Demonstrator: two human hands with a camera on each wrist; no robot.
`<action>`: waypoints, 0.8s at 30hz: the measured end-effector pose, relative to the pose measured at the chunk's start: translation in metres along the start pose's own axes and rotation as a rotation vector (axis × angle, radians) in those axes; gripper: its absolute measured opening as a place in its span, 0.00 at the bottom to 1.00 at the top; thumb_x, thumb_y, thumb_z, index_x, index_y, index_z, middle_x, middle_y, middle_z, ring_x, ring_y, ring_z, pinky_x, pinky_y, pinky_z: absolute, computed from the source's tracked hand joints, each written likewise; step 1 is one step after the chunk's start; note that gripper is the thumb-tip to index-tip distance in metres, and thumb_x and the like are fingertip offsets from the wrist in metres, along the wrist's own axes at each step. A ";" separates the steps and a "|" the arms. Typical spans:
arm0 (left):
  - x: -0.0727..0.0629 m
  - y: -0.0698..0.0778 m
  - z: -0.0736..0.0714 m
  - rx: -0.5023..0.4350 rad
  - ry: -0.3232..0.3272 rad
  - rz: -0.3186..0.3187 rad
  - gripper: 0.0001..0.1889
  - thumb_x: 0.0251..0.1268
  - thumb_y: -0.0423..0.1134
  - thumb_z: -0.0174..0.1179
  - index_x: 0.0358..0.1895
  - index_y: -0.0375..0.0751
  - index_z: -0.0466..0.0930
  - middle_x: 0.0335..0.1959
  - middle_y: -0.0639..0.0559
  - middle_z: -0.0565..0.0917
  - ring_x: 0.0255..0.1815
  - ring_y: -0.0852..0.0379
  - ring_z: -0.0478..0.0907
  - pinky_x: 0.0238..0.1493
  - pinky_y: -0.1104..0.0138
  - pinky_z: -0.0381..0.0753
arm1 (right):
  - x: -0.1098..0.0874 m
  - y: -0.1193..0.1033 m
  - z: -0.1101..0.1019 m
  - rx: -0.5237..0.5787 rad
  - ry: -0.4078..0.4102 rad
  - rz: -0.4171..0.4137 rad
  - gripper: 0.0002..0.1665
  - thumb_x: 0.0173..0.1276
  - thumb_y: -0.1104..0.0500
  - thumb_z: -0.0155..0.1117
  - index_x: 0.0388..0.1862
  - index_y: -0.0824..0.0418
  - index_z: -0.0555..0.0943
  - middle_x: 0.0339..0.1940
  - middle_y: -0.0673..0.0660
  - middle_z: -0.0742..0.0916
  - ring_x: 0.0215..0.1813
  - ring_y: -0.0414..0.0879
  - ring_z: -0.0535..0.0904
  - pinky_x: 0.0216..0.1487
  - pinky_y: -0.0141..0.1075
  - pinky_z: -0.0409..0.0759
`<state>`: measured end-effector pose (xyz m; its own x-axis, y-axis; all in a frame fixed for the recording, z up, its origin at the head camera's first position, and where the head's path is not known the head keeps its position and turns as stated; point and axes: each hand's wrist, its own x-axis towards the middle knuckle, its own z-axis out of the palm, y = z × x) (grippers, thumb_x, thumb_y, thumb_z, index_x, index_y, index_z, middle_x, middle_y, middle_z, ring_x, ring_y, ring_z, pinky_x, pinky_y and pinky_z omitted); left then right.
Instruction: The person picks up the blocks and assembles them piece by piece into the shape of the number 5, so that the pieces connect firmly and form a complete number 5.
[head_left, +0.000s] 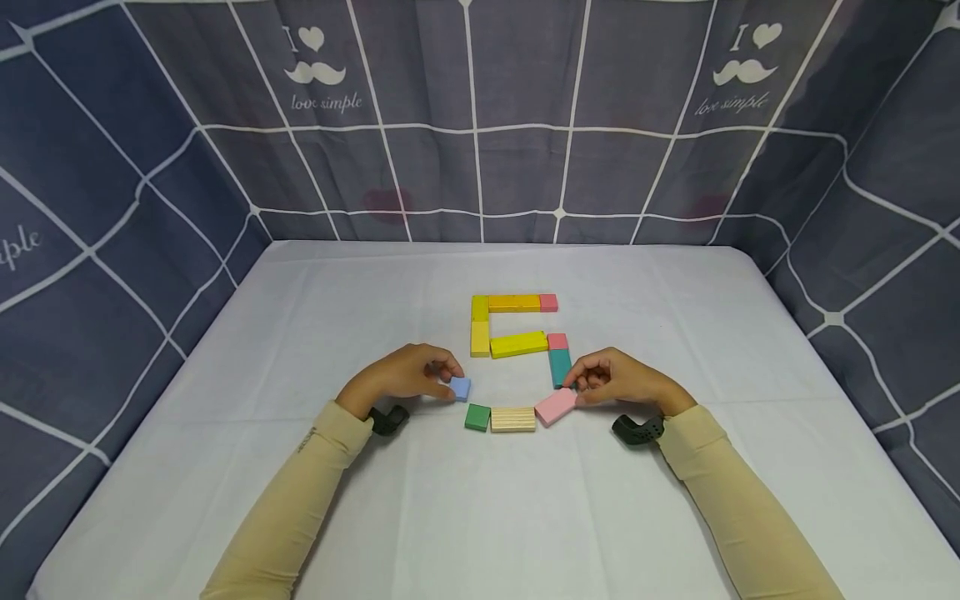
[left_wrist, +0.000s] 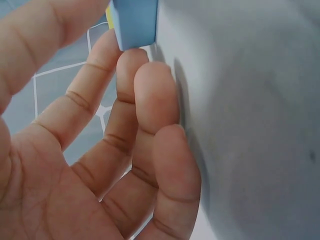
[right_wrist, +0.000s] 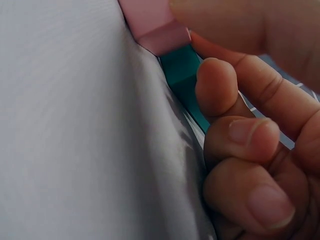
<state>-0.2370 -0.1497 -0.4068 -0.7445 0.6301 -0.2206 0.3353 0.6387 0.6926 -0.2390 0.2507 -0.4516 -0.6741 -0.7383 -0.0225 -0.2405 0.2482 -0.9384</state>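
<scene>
My left hand (head_left: pixel 411 371) pinches a small light blue block (head_left: pixel 460 388) between thumb and fingertips, low over the cloth. In the left wrist view that blue block (left_wrist: pixel 135 22) shows at the top, and the other fingers are loosely bent beneath it. With thumb and index finger, my right hand (head_left: pixel 621 379) holds a pink block (head_left: pixel 556 407), which lies slanted at the right end of the lower row. A teal block (head_left: pixel 560 367) stands close to the right fingertips. Left of the pink block lie a ribbed wooden block (head_left: pixel 513 419) and a green block (head_left: pixel 477 417).
A white cloth (head_left: pixel 420 517) covers the table. Farther back, yellow blocks (head_left: pixel 480 333), an orange-yellow block (head_left: pixel 514 303), a bright yellow block (head_left: pixel 519 344) and small pink blocks (head_left: pixel 549 302) form an angular line. Dark checked curtains (head_left: pixel 525 167) enclose the back and sides.
</scene>
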 end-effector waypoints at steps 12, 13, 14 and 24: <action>-0.004 -0.001 -0.002 -0.064 -0.057 0.018 0.13 0.67 0.32 0.75 0.53 0.40 0.90 0.41 0.53 0.85 0.44 0.58 0.77 0.51 0.64 0.78 | 0.000 -0.002 0.002 0.029 0.001 0.014 0.15 0.68 0.73 0.72 0.52 0.78 0.85 0.35 0.47 0.83 0.35 0.37 0.72 0.37 0.26 0.71; -0.004 -0.002 -0.002 -0.065 -0.060 0.025 0.13 0.67 0.31 0.75 0.53 0.39 0.90 0.41 0.53 0.85 0.44 0.58 0.77 0.51 0.64 0.78 | 0.000 -0.002 0.002 0.029 0.001 0.016 0.15 0.68 0.73 0.72 0.52 0.78 0.85 0.34 0.47 0.83 0.35 0.37 0.73 0.37 0.26 0.71; -0.004 -0.002 -0.002 -0.066 -0.063 0.032 0.13 0.67 0.31 0.75 0.53 0.39 0.90 0.41 0.53 0.85 0.44 0.58 0.77 0.51 0.64 0.78 | 0.000 -0.002 0.002 0.030 0.002 0.017 0.14 0.68 0.73 0.72 0.52 0.78 0.85 0.34 0.47 0.84 0.35 0.37 0.73 0.37 0.26 0.71; -0.002 -0.002 -0.002 -0.067 -0.091 0.061 0.14 0.66 0.30 0.74 0.54 0.38 0.90 0.41 0.54 0.86 0.44 0.59 0.78 0.51 0.65 0.79 | 0.000 -0.001 0.002 0.031 0.003 0.021 0.15 0.68 0.73 0.72 0.52 0.78 0.85 0.35 0.48 0.84 0.35 0.37 0.73 0.37 0.26 0.71</action>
<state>-0.2371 -0.1534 -0.4068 -0.6675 0.7063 -0.2355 0.3368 0.5686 0.7505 -0.2376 0.2491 -0.4508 -0.6810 -0.7312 -0.0413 -0.2043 0.2439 -0.9480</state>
